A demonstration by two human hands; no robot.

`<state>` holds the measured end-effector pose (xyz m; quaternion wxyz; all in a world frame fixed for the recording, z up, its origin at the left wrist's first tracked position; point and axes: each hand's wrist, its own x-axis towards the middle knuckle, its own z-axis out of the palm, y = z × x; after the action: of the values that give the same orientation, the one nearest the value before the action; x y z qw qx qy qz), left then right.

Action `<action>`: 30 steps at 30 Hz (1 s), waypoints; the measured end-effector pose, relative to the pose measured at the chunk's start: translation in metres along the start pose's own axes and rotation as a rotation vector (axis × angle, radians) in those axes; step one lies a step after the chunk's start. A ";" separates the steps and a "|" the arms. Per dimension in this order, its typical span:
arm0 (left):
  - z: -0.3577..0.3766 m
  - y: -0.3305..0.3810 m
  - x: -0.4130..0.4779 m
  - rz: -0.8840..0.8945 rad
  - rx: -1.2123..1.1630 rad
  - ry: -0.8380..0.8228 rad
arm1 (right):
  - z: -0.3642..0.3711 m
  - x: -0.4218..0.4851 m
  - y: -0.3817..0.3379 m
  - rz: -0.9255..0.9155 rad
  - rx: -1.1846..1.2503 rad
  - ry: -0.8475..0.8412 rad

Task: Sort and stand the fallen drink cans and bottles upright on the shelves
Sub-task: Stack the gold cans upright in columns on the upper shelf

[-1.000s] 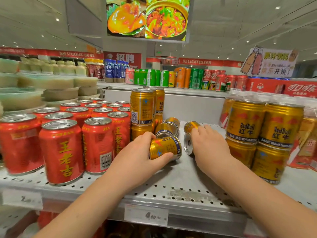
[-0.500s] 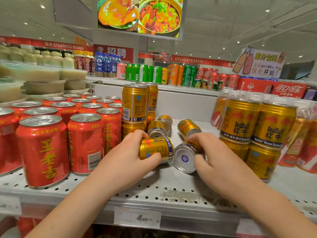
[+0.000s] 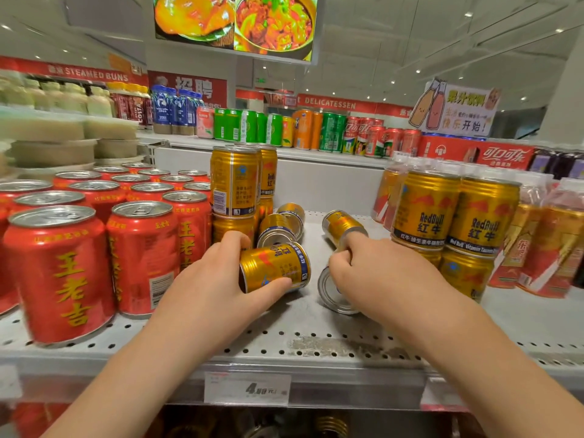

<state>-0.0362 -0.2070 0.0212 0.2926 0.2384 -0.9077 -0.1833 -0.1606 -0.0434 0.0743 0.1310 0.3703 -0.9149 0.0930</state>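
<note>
Several gold Red Bull cans lie on their sides in the middle of the perforated grey shelf [image 3: 316,339]. My left hand [image 3: 208,286] grips one fallen gold can [image 3: 278,263], held sideways just above the shelf. My right hand [image 3: 376,276] is closed over another fallen gold can [image 3: 336,295], whose silver bottom faces me; most of its body is hidden under my fingers. Behind them lie a third gold can [image 3: 343,226] and a fourth gold can [image 3: 278,229], with one more at the back. Upright stacked gold cans [image 3: 235,181] stand at the left of the gap.
Red herbal-tea cans [image 3: 60,273] stand in rows on the left. Stacked Red Bull cans [image 3: 455,213] and wrapped bottle packs [image 3: 543,245] stand at the right. A price tag [image 3: 246,388] hangs on the shelf's front edge. A higher back shelf holds soda cans [image 3: 316,129].
My right hand has pulled its can forward and closed further over it. My left hand has kept its can, tilting it slightly. The view moved closer.
</note>
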 end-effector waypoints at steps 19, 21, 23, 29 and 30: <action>-0.005 -0.004 0.026 -0.067 -0.768 0.088 | -0.013 0.008 0.019 0.038 0.281 -0.431; -0.005 -0.002 0.028 -0.087 -0.856 0.095 | -0.006 0.002 0.022 0.014 0.352 -0.358; -0.008 0.002 0.029 -0.084 -0.933 0.092 | 0.001 -0.004 0.026 -0.017 0.480 -0.267; -0.018 0.022 0.036 0.043 -0.967 0.077 | 0.012 -0.013 0.037 -0.077 0.843 -0.061; -0.018 0.026 0.038 0.061 -0.965 0.075 | 0.014 -0.014 0.038 -0.070 0.900 -0.062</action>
<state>-0.0609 -0.2099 0.0646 0.4077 0.0551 -0.7144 -0.5660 -0.1803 -0.0109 0.0540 -0.0676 0.4238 -0.7737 0.4660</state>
